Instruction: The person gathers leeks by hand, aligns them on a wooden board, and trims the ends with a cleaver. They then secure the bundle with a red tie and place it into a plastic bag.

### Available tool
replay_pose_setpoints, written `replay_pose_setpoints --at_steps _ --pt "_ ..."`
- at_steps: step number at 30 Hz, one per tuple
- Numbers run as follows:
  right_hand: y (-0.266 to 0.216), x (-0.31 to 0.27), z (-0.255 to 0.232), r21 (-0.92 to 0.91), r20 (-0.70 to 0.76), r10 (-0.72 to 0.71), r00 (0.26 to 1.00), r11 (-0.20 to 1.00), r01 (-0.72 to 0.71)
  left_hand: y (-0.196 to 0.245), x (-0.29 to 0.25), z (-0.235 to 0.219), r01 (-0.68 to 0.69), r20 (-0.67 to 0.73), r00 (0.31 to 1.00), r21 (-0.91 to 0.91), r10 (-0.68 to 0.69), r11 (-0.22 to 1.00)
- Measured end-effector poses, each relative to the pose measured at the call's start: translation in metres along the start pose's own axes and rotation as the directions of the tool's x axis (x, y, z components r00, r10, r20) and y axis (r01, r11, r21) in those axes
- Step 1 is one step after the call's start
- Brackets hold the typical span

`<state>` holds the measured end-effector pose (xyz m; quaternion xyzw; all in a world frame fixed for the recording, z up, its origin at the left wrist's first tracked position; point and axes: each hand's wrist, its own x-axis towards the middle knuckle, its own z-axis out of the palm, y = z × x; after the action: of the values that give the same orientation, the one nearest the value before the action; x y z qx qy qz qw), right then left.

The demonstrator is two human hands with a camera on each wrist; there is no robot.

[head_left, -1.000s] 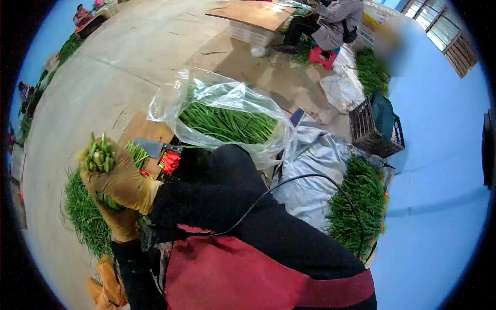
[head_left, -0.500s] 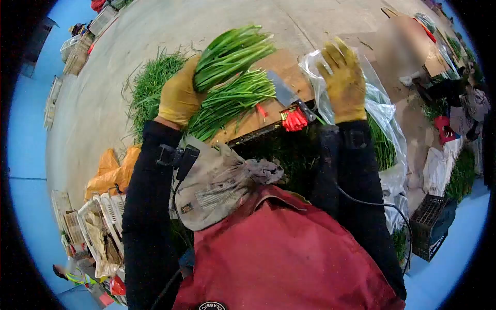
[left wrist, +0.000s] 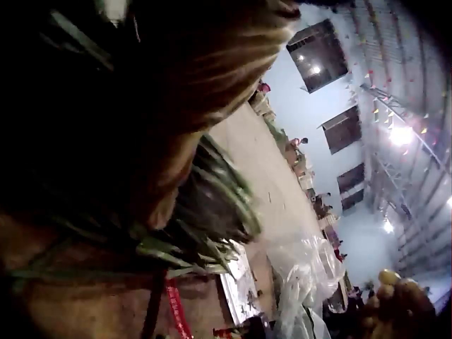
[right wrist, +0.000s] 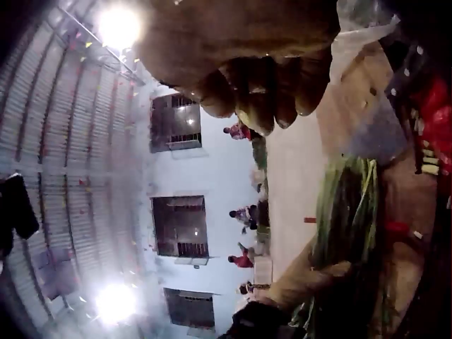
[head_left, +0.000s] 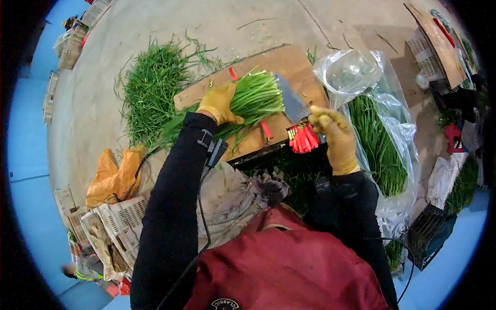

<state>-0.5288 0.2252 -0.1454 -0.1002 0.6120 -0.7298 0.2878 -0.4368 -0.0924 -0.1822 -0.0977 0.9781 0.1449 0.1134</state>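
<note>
My gloved left hand (head_left: 222, 105) grips a bundle of garlic chives (head_left: 261, 95) low over a brown board (head_left: 302, 67), its pale cut ends pointing right. In the right wrist view the same chives (right wrist: 346, 205) show with the left hand (right wrist: 300, 282) around them. My gloved right hand (head_left: 336, 137) is raised at the board's right end, its fingers loosely bent with nothing seen between them. Beside its fingertips lies a broad cleaver blade (head_left: 291, 98). Just below the blade is a cluster of red ties (head_left: 304, 138). A single red strip (head_left: 266, 129) lies near the board's front edge.
A heap of loose greens (head_left: 155, 93) lies on the floor beyond the board's left end. To the right is a clear plastic bag (head_left: 356, 72) with long chives inside. An orange sack (head_left: 111, 173) and white crates (head_left: 121, 222) stand at left, a black crate (head_left: 429, 232) at lower right.
The head view has swung round. My left hand has brought the raised chives down to the board. My right hand, spread half a second ago, has bent its fingers and come down beside the cleaver.
</note>
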Motion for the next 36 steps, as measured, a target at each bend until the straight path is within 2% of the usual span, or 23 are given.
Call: replay_pose_setpoints --at_steps 2,3,4,6,7,9,10,12,13,14,16,17,18,19,21,22,24,28,30,32,34,35,36 --pt "0.014 0.003 0.011 -0.112 0.114 -0.012 0.993 0.993 0.024 -0.001 0.001 0.008 -0.055 -0.068 0.997 -0.163 0.044 0.985" --pt "0.018 0.003 0.018 -0.143 0.171 0.089 0.981 0.988 -0.064 -0.006 0.005 0.009 -0.050 -0.016 0.999 -0.216 0.048 0.975" --pt "0.023 0.004 0.026 -0.273 0.230 0.039 0.972 0.962 0.026 -0.008 0.006 0.009 -0.069 -0.011 0.998 -0.220 0.068 0.973" --pt "0.023 0.004 0.040 -0.369 0.363 -0.005 0.932 0.917 0.149 -0.012 0.008 0.004 -0.105 -0.006 0.994 -0.225 0.107 0.969" --pt "0.037 0.005 0.042 -0.355 0.377 0.020 0.926 0.927 0.124 -0.015 0.010 0.004 -0.101 0.006 0.994 -0.220 0.105 0.970" --pt "0.050 0.007 0.044 -0.474 0.438 -0.035 0.898 0.840 0.264 -0.017 0.014 0.004 -0.099 0.035 0.993 -0.212 0.109 0.972" --pt "0.053 0.008 0.043 -0.530 0.465 -0.059 0.883 0.781 0.331 -0.017 0.016 0.002 -0.077 0.061 0.994 -0.265 0.096 0.961" --pt "0.053 0.006 0.050 -0.502 0.468 -0.040 0.883 0.810 0.303 -0.011 0.019 -0.012 -0.038 0.121 0.989 -0.368 0.088 0.929" --pt "0.054 0.008 0.052 -0.488 0.475 -0.025 0.879 0.824 0.287 0.009 0.016 -0.039 -0.064 0.147 0.985 -0.197 0.094 0.978" --pt "0.053 0.009 0.049 -0.489 0.468 -0.008 0.884 0.831 0.266 0.005 0.017 -0.034 -0.147 0.078 0.983 -0.185 0.163 0.972" --pt "0.057 0.010 0.047 -0.485 0.502 -0.088 0.860 0.795 0.364 0.014 0.019 -0.028 -0.149 0.043 0.986 -0.240 0.163 0.959" --pt "0.057 0.010 0.047 -0.499 0.480 -0.158 0.863 0.760 0.417 0.007 0.024 -0.005 -0.188 -0.017 0.980 -0.393 0.197 0.900" --pt "0.056 0.009 0.042 -0.509 0.469 -0.228 0.853 0.720 0.472 0.007 0.024 0.012 -0.236 -0.090 0.971 -0.252 0.221 0.938" --pt "0.045 0.007 0.033 -0.532 0.457 -0.170 0.873 0.734 0.421 0.016 0.019 0.027 -0.124 -0.097 0.988 -0.031 0.120 0.992" --pt "0.005 0.006 0.027 -0.547 0.455 -0.059 0.888 0.769 0.331 0.020 0.014 0.043 -0.065 -0.151 0.986 0.078 0.076 0.995" --pt "-0.012 0.001 0.017 -0.554 0.379 -0.119 0.918 0.765 0.328 0.020 0.014 0.047 -0.028 -0.183 0.982 0.134 0.053 0.991" --pt "-0.039 -0.017 -0.016 -0.562 0.219 -0.236 0.947 0.763 0.320 0.019 0.016 0.042 -0.084 -0.164 0.982 0.082 0.097 0.993" --pt "-0.032 -0.044 -0.135 -0.538 -0.126 -0.108 0.986 0.843 0.024 0.007 0.024 0.037 -0.188 -0.146 0.972 -0.017 0.184 0.982" --pt "0.001 -0.070 -0.206 -0.654 -0.377 -0.084 0.922 0.730 -0.201 0.019 0.021 0.020 -0.097 -0.062 0.994 -0.045 0.094 0.994" --pt "0.054 -0.104 -0.271 -0.592 -0.548 0.065 0.834 0.674 -0.442 0.044 0.020 -0.004 -0.051 0.016 0.998 -0.091 0.052 0.995" --pt "0.061 -0.127 -0.280 -0.557 -0.582 0.331 0.743 0.503 -0.661 0.045 0.018 -0.003 -0.065 -0.060 0.996 -0.021 0.064 0.998" --pt "0.069 -0.135 -0.277 -0.660 -0.571 0.263 0.778 0.416 -0.626 0.049 0.019 -0.004 -0.069 -0.078 0.995 -0.017 0.067 0.997" --pt "0.076 -0.140 -0.272 -0.683 -0.579 0.236 0.780 0.381 -0.623 0.052 0.020 -0.005 -0.073 -0.096 0.993 -0.012 0.072 0.997"
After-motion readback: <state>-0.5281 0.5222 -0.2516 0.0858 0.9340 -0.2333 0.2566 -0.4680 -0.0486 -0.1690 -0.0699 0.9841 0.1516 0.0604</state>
